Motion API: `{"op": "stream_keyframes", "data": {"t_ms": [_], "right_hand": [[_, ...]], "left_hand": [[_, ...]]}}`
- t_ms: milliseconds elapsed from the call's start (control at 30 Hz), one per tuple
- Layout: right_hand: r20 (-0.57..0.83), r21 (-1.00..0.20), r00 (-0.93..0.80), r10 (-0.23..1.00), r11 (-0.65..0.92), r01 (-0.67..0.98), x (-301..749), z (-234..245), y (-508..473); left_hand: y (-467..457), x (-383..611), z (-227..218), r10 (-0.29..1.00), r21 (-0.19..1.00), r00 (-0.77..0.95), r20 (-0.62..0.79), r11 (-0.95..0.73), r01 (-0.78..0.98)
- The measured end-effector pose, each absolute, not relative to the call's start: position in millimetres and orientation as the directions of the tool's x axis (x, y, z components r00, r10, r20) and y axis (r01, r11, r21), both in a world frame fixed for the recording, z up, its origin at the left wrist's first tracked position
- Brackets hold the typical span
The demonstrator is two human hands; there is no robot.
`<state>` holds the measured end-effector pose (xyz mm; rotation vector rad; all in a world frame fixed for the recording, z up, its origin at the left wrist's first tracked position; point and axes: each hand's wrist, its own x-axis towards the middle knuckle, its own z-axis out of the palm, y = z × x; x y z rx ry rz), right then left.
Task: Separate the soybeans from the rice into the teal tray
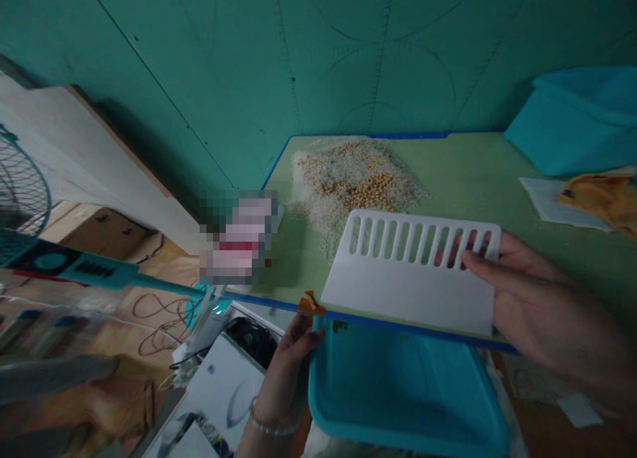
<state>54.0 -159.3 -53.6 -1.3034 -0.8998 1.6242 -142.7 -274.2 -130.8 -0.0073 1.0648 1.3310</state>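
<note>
My right hand (517, 285) is closed on a white plastic scraper (408, 292) with a row of slots along its upper side. My thumb lies on its front, and fingers show through the end slots. Just beyond the scraper, a pile of white rice-like grains (308, 186) mixed with round yellow beans (373, 191) spreads over the green tabletop (462, 172). My left hand (297, 345) grips the left rim of a blue plastic tub (408, 405), held against the front edge of the table. Some left fingers are hidden.
A blue bin (577, 123) stands at the back right, near a yellow-orange cloth (604, 196) on white paper. A pixelated object (239, 242) sits at the table's left edge. Left are a fan (64, 259), cables and a cardboard box (94, 235). A green wall (348, 60) rises behind.
</note>
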Motion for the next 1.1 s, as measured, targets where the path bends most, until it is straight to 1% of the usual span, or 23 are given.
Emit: {"op": "stream_keyframes", "data": {"t_ms": [67,167,233,300,400,500,600,667,867,933,1100], "right_hand": [[-0.275,-0.938,-0.028,0.961,-0.274,-0.210,57.4,-48.8,-147.8],[-0.099,-0.975,0.127,0.987,-0.071,-0.208,63.7,-38.9,-123.3],[-0.060,-0.983,0.199,0.978,-0.023,-0.185,68.8,-34.4,-107.7],[-0.071,-0.982,0.238,0.969,-0.026,-0.187,74.6,-33.9,-95.9],[-0.074,-0.972,0.276,0.958,-0.008,-0.235,83.0,-39.0,-84.0],[-0.041,-0.961,0.283,0.958,0.040,-0.272,88.8,-43.7,-72.4],[0.009,-0.953,0.291,0.957,0.096,-0.288,89.3,-45.5,-58.0],[0.013,-0.951,0.296,0.955,0.104,-0.293,85.9,-46.8,-49.5],[-0.025,-0.947,0.238,0.971,0.053,-0.315,65.2,-55.6,-45.8],[-0.048,-0.946,0.218,0.975,0.025,-0.323,59.3,-58.3,-49.9],[-0.083,-0.945,0.169,0.982,-0.023,-0.327,50.8,-61.8,-61.7]], "left_hand": [[-274.4,-143.0,-130.4,0.775,0.532,-0.123,-0.620,0.300,-0.792],[-275.6,-145.2,-131.1,0.753,0.528,-0.129,-0.645,0.317,-0.788],[-276.8,-147.0,-131.8,0.740,0.530,-0.135,-0.659,0.330,-0.781],[-278.1,-148.4,-132.5,0.719,0.528,-0.145,-0.679,0.341,-0.778],[-280.5,-149.4,-133.3,0.669,0.521,-0.166,-0.724,0.373,-0.768],[-282.3,-149.5,-133.4,0.640,0.518,-0.179,-0.748,0.394,-0.759],[-282.1,-149.9,-133.2,0.632,0.511,-0.177,-0.755,0.397,-0.762],[-280.8,-151.0,-134.2,0.636,0.527,-0.194,-0.747,0.388,-0.756],[-275.7,-159.5,-148.9,0.688,0.687,-0.326,-0.648,0.343,-0.640],[-275.7,-162.6,-156.0,0.698,0.695,-0.325,-0.638,0.340,-0.634],[-277.7,-166.1,-167.6,0.682,0.653,-0.305,-0.665,0.332,-0.681]]}}
